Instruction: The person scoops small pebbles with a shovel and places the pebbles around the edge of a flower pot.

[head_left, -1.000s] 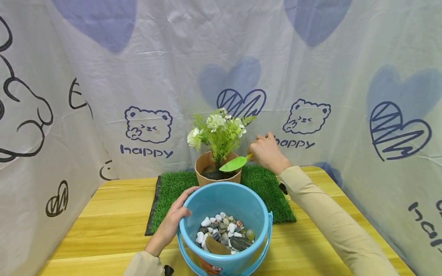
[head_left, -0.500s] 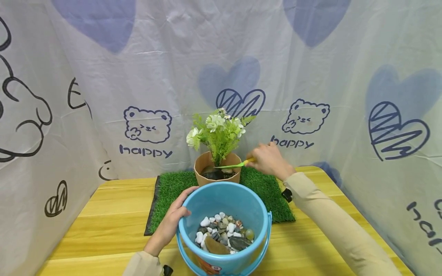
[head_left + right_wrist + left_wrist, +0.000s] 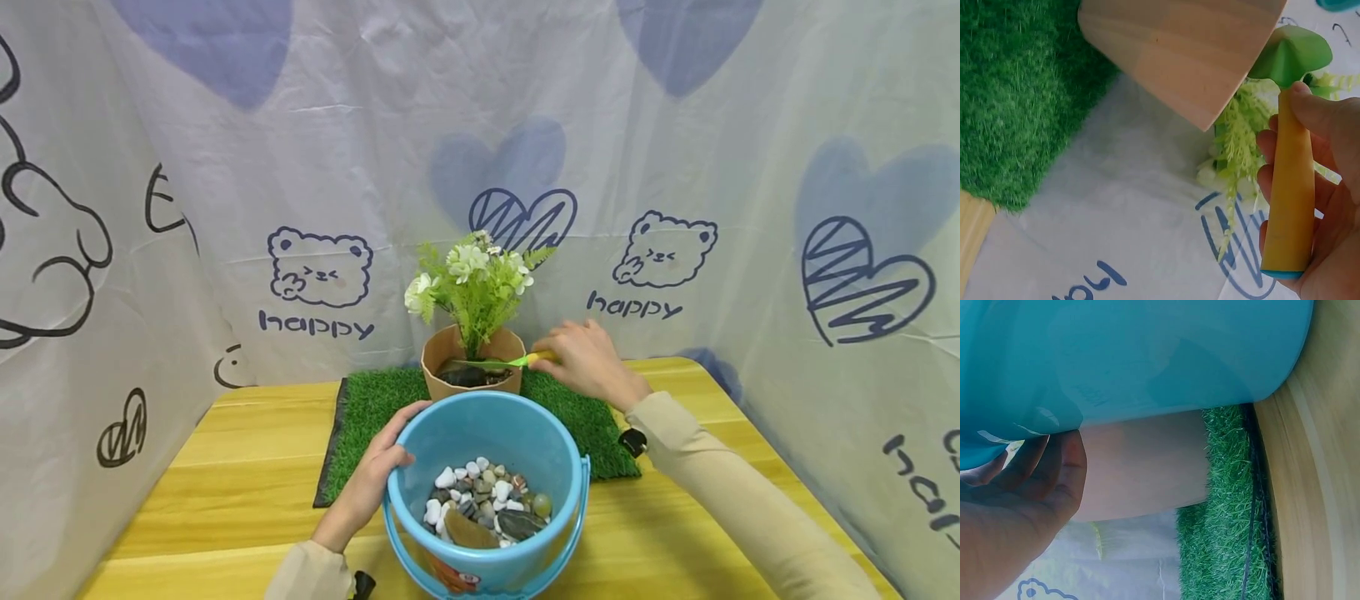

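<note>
My left hand (image 3: 372,467) grips the left rim of a light blue bucket (image 3: 483,429), thumb over the edge and fingers against the outside. Pebbles (image 3: 480,492) and larger stones, white, grey and brown, lie in the bucket. My right hand (image 3: 588,362) holds a small garden trowel by its yellow handle (image 3: 1291,194). The trowel's green blade (image 3: 495,364) reaches over the right rim into a tan flowerpot (image 3: 442,390), seen nearly edge-on. Dark, stone-like pieces (image 3: 468,377) show inside the pot, around the stems of a white-flowered plant (image 3: 480,283). Whether the blade touches them I cannot tell.
A green artificial grass mat (image 3: 581,433) lies under the pot, partly hidden by the bucket in front. Both are on a yellow wooden table (image 3: 225,475). White printed cloth (image 3: 322,167) hangs behind and at both sides.
My right hand has come down slightly and turned, so the trowel blade has gone from showing its broad face to nearly edge-on, lower in the pot. The left hand keeps its hold on the bucket.
</note>
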Motion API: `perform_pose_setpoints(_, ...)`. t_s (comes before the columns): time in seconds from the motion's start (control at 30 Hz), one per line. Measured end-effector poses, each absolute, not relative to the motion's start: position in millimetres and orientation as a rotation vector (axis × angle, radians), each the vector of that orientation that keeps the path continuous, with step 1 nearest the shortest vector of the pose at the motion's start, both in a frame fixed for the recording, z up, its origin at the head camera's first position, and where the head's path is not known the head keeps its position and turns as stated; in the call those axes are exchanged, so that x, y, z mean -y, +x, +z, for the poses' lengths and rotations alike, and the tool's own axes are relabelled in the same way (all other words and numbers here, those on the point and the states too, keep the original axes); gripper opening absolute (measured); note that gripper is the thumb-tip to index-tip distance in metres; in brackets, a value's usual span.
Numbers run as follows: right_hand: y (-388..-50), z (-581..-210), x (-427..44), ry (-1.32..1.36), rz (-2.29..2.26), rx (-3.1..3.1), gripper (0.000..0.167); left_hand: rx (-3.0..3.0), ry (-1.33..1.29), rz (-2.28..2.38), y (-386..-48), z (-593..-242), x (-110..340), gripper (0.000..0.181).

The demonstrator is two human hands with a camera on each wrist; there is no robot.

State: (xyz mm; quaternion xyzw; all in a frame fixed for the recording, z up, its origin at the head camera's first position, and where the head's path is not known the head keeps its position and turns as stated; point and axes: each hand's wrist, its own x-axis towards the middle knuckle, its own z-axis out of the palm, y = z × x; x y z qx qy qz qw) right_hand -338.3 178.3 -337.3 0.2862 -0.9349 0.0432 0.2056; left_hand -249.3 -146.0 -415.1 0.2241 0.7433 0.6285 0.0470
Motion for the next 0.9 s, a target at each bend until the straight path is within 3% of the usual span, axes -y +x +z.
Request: perform_pose_setpoints(0.9, -303, -347, -164, 0.86, 0.214, 2.486, 0.026, -2.256, 0.676, 1.933, -250, -417, 145, 0.069)
